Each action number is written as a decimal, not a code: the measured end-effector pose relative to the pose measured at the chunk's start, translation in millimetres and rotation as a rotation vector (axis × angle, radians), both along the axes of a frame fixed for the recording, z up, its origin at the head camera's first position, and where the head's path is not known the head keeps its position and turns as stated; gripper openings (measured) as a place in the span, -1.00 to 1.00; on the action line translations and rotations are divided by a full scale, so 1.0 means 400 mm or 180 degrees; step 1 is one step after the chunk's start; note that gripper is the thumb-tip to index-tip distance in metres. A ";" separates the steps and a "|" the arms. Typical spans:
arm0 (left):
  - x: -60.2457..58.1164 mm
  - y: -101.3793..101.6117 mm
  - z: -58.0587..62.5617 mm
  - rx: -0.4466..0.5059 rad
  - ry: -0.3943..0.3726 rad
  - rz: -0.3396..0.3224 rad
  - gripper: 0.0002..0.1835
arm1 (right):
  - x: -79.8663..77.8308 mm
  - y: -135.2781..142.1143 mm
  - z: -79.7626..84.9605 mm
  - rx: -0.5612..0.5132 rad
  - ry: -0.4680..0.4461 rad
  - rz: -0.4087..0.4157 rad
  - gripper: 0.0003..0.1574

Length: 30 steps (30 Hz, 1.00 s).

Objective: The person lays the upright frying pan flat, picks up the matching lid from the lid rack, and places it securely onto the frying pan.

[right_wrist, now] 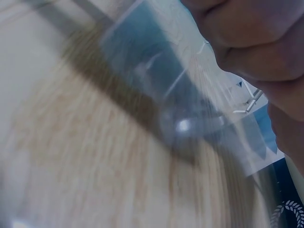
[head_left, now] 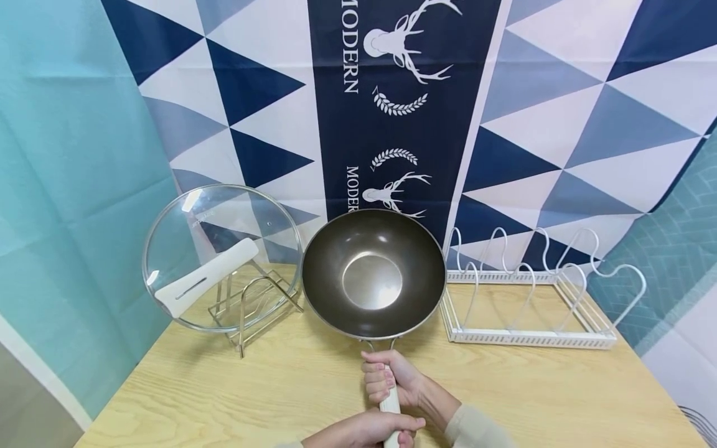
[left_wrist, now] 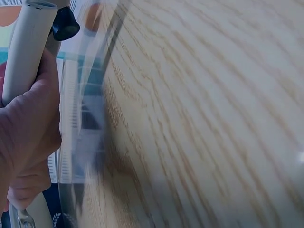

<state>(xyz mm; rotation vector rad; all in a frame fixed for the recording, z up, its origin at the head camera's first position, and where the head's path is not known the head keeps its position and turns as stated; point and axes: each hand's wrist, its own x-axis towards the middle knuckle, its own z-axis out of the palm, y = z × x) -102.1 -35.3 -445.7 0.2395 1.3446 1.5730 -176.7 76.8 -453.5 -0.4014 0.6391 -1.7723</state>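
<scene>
A deep wok (head_left: 325, 274) with a dark coated inside and a paler round bottom is tilted so that its inside faces the head camera. My right hand (head_left: 400, 381) grips its white handle (head_left: 391, 401), close below the metal bracket at the pan. Lower down, near the handle's end, my left hand (head_left: 372, 429) holds the same handle. The left wrist view shows the handle's end (left_wrist: 31, 47) sticking out of the left hand (left_wrist: 23, 128). In the right wrist view, the right hand's curled fingers (right_wrist: 261, 42) fill the upper right corner.
Left of the wok, a glass lid (head_left: 224, 218) with a white grip leans in a wire stand (head_left: 242, 311). A white rack (head_left: 532, 337) with wavy wire dividers stands to the right. All rest on a wooden table (head_left: 252, 386) before a patterned cloth (head_left: 269, 37).
</scene>
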 end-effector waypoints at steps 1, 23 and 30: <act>-0.001 0.000 0.000 0.0011 -0.0079 -0.0006 -0.62 | -0.001 0.000 0.000 0.0005 -0.0016 0.0000 -0.42; 0.002 0.000 -0.003 -0.0001 -0.0177 -0.0086 -0.62 | 0.011 -0.003 -0.015 0.0043 -0.0283 0.0015 -0.43; 0.005 0.003 -0.003 0.0037 -0.0204 -0.0069 -0.61 | 0.013 -0.003 -0.021 0.0000 -0.0271 -0.0007 -0.42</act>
